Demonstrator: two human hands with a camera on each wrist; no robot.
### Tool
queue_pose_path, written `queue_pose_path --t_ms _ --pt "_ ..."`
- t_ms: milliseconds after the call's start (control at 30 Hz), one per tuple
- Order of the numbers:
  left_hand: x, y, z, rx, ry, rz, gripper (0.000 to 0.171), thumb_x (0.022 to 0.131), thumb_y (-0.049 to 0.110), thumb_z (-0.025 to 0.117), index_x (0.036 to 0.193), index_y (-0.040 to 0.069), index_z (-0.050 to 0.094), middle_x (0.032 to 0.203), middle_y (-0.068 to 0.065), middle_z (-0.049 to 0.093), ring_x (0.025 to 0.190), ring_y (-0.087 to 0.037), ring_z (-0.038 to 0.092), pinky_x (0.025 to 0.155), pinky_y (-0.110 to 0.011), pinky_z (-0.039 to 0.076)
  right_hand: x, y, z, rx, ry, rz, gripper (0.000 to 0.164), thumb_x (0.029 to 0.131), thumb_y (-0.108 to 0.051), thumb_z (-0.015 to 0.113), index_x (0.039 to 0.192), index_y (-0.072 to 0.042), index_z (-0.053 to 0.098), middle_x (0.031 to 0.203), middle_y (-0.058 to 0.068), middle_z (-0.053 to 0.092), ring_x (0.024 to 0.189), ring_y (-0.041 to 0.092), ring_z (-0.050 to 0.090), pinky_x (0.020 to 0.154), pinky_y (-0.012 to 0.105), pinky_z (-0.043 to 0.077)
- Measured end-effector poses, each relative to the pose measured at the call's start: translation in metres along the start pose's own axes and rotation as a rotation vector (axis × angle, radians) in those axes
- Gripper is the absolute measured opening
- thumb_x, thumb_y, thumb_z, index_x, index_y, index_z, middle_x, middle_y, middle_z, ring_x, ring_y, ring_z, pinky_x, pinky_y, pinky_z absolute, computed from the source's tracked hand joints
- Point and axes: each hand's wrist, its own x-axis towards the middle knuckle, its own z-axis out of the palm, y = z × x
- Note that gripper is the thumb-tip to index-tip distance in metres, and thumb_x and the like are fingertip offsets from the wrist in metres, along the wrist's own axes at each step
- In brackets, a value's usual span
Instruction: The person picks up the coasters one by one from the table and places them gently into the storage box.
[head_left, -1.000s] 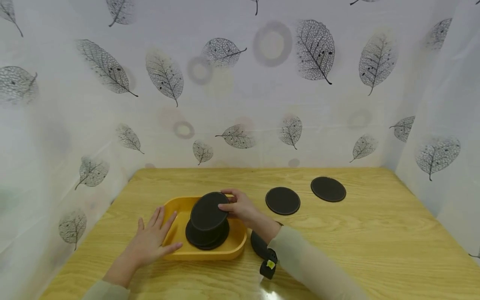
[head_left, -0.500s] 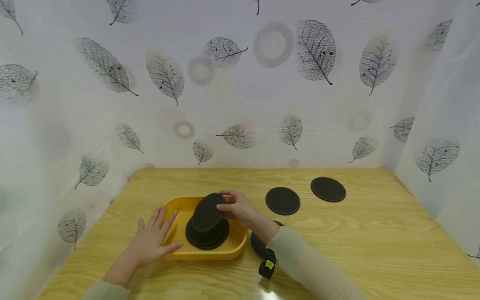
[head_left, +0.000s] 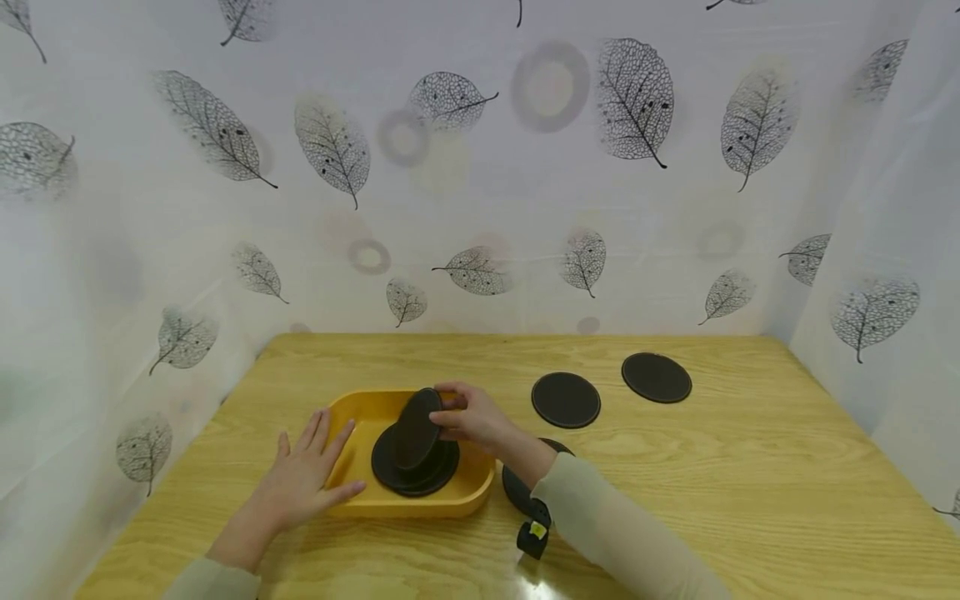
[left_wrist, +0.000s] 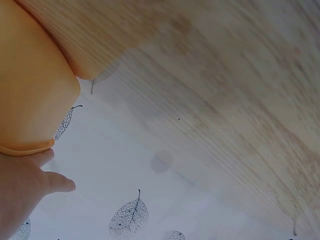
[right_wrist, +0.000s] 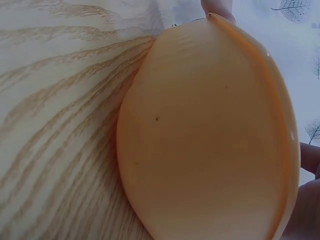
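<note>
Here the right hand (head_left: 468,414) pinches a round black coaster (head_left: 417,428) on edge over the black coaster stack (head_left: 415,467) in the yellow oval tray (head_left: 352,417), the flat, relaxed left hand (head_left: 303,475) steadying the rim, so stacking seems underway and levelling it looks the next need.

Wooden table (head_left: 675,467) bears yellow tray (head_left: 457,493), loose black discs (head_left: 566,400).
</note>
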Motion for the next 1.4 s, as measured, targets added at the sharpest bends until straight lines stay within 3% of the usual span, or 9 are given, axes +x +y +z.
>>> queue_pose_path --t_ms 567,933,1400 --pt "0.002 0.000 0.000 -0.004 0.005 0.012 0.080 0.081 0.054 0.050 0.138 0.002 0.027 0.139 -0.033 0.008 0.127 -0.044 0.008 0.085 -0.072 0.007 -0.015 -0.003 -0.011 -0.068 0.064 -0.070 0.046 0.084 0.000 0.056 0.126 0.007 0.039 0.115 0.029 0.046 0.093 0.026 0.056 0.080 0.042 0.046" --pt "0.000 0.003 -0.003 -0.011 0.032 0.016 0.080 0.081 0.054 0.050 0.138 0.003 0.028 0.139 -0.033 0.010 0.129 -0.042 0.007 0.086 -0.071 0.010 -0.041 -0.003 -0.046 -0.260 0.032 -0.136 0.045 0.085 -0.012 0.059 0.124 0.005 0.045 0.107 0.018 0.054 0.095 0.027 0.056 0.073 0.036 0.049" --pt "0.000 0.002 -0.001 0.005 0.023 0.010 0.080 0.081 0.054 0.050 0.138 0.003 0.028 0.139 -0.033 0.010 0.129 -0.042 0.007 0.086 -0.071 0.010 -0.070 -0.004 -0.086 -0.303 0.042 -0.134 0.048 0.084 -0.019 0.061 0.124 0.001 0.045 0.110 0.022 0.051 0.098 0.027 0.054 0.076 0.037 0.048"
